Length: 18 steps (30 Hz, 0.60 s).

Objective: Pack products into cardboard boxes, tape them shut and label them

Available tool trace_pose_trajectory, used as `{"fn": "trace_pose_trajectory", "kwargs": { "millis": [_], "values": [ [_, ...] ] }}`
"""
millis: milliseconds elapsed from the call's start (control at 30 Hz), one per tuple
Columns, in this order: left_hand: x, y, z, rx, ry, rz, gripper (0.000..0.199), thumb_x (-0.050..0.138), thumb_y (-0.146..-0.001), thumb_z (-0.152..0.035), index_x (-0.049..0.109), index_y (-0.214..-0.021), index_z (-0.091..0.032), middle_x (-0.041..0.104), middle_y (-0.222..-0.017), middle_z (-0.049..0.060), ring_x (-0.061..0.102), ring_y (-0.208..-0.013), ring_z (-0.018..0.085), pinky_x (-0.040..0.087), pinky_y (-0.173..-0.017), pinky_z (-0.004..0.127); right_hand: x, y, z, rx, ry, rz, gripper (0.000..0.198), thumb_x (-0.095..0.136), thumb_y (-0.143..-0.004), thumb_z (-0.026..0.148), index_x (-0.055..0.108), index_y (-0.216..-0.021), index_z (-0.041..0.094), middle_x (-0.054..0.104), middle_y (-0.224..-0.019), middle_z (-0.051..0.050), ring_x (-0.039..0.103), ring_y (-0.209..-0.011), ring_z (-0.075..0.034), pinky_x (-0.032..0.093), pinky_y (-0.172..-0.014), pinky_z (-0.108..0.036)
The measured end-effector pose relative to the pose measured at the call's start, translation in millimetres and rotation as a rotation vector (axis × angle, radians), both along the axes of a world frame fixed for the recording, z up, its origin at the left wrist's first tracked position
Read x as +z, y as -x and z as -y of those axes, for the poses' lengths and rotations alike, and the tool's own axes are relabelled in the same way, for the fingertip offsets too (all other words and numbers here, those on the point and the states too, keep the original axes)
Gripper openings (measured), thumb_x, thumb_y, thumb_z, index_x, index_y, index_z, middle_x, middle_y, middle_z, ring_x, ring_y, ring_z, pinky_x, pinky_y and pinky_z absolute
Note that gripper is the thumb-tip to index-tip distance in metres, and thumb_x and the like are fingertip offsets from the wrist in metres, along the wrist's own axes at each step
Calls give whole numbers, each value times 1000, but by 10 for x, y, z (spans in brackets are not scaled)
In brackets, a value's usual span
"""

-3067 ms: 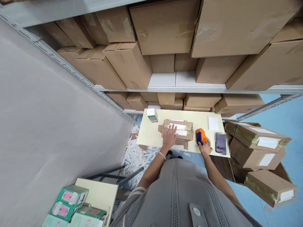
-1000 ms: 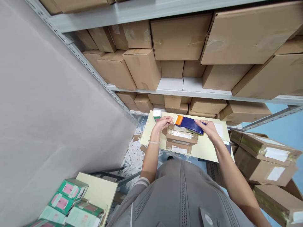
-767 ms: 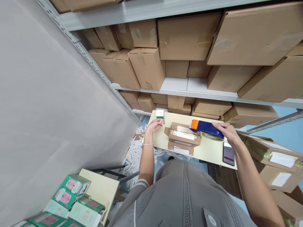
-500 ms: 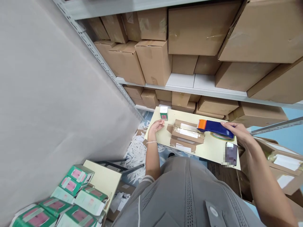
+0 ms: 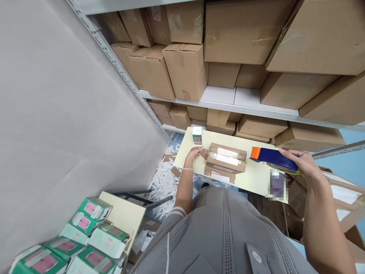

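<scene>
My right hand (image 5: pixel 302 161) is closed on a tape dispenser (image 5: pixel 273 158) with a blue body and an orange front end. It is held over the right part of the pale yellow table (image 5: pixel 256 182), apart from the carton. A small brown cardboard carton (image 5: pixel 226 158) with clear tape and white labels lies on the table, one flap hanging toward me. At the carton's left end, my left hand (image 5: pixel 195 153) has its fingers stretched toward the side flap; whether they touch it is unclear. Just beyond that hand stands a small green and white box (image 5: pixel 197 135).
A dark phone-like object (image 5: pixel 277 184), partly pixelated, lies at the table's right end. Shelves packed with brown cartons (image 5: pixel 185 70) rise beyond. Green boxes (image 5: pixel 94 209) sit on a lower-left table, white paper scraps (image 5: pixel 162 182) cover the floor, and open cartons (image 5: pixel 342 190) stand right.
My right hand has moved right with the tape dispenser, away from the carton's right end. My left hand has shifted right, closer to the carton's left flap.
</scene>
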<state>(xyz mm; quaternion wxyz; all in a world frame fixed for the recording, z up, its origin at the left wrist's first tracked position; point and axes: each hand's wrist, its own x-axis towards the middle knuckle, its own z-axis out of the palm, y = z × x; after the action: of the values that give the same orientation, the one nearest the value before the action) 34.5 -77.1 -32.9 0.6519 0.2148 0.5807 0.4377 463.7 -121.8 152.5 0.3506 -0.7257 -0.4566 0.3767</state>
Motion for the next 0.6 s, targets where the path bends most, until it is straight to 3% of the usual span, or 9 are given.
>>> {"fn": "trace_pose_trajectory", "kwargs": {
  "millis": [67, 233, 600],
  "values": [
    [-26, -64, -20, 3, 5, -5, 35, 91, -59, -34, 71, -82, -16, 68, -70, 0, 61, -68, 10, 45, -71, 22, 14, -64, 25, -31, 82, -62, 50, 86, -49, 62, 66, -60, 18, 57, -56, -1, 48, -50, -14, 37, -44, -27],
    [-121, -184, -92, 46, 22, -26, 28, 88, -63, -32, 69, -76, -16, 63, -61, -2, 61, -68, 12, 46, -72, 24, -49, -113, 49, -22, 129, -27, 49, 85, -51, 62, 64, -60, 18, 54, -57, 1, 45, -54, -13, 33, -46, -25],
    [-544, -585, -29, 101, 90, -15, 31, 86, -66, -35, 65, -69, -13, 65, -60, 3, 63, -63, 14, 51, -68, 28, -164, -18, -25, 87, 135, 88, 58, 77, -57, 72, 59, -56, 17, 51, -54, -1, 42, -54, -13, 30, -50, -27]
  ]
}}
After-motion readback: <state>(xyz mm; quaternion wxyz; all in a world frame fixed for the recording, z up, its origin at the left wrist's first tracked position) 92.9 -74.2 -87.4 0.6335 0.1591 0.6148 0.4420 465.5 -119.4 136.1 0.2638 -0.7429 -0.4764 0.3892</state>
